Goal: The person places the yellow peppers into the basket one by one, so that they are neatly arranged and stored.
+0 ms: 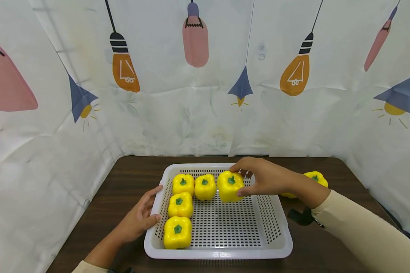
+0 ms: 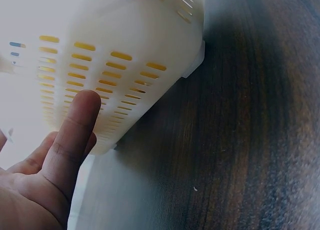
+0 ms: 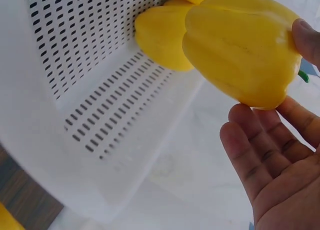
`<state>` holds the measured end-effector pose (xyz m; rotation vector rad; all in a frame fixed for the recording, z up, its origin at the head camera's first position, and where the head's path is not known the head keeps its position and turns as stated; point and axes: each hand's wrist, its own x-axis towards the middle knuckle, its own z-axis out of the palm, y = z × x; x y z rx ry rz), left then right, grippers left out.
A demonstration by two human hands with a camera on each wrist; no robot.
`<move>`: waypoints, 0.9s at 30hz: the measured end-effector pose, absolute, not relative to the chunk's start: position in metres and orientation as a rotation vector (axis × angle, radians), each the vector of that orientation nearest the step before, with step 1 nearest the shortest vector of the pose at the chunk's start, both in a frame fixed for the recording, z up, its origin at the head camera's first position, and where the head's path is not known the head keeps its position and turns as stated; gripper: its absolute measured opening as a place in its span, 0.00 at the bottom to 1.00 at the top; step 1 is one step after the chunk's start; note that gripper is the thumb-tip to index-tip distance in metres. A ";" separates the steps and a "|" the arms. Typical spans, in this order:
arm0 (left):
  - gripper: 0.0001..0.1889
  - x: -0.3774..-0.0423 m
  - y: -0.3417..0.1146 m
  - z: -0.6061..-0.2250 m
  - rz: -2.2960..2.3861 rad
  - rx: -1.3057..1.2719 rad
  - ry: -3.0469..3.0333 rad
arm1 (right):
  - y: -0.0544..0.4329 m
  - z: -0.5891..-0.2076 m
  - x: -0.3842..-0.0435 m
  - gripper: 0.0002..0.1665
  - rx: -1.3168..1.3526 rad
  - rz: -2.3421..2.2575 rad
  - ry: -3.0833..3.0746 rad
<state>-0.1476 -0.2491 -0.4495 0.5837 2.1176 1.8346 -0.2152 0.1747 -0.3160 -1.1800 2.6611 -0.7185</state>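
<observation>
My right hand (image 1: 264,176) pinches a yellow bell pepper (image 1: 230,186) between thumb and fingers, over the back right part of a white perforated basket (image 1: 218,254). In the right wrist view this bell pepper (image 3: 242,47) has its green stem towards the palm, with the thumb on one side and fingertips on the other. Several more yellow bell peppers stand in the basket: a column along the left side, and one pepper (image 1: 205,187) beside it at the back. With fairly straight fingers, my left hand (image 1: 138,217) rests against the basket's left side; the left wrist view shows those fingers (image 2: 75,135) by the slotted wall.
Another yellow bell pepper (image 1: 316,177) lies on the dark wooden table (image 1: 126,178) right of the basket, partly hidden behind my right forearm. A white curtain (image 1: 191,113) printed with lamps hangs behind the table and along both sides.
</observation>
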 end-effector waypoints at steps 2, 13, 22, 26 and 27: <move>0.44 -0.147 -0.249 -0.449 1.827 0.579 2.124 | 0.172 -0.317 -0.215 0.41 -1.180 -0.719 2.659; 0.44 -0.147 -0.249 -0.450 1.828 0.574 2.127 | 0.153 -0.325 -0.213 0.40 -1.160 -0.725 2.628; 0.44 -0.147 -0.249 -0.449 1.828 0.571 2.126 | 0.139 -0.334 -0.212 0.39 -1.191 -0.759 2.581; 0.44 -0.146 -0.249 -0.449 1.824 0.568 2.131 | 0.133 -0.340 -0.212 0.39 -1.211 -0.742 2.570; 0.44 -0.146 -0.249 -0.449 1.825 0.567 2.131 | 0.132 -0.341 -0.212 0.40 -1.208 -0.735 2.570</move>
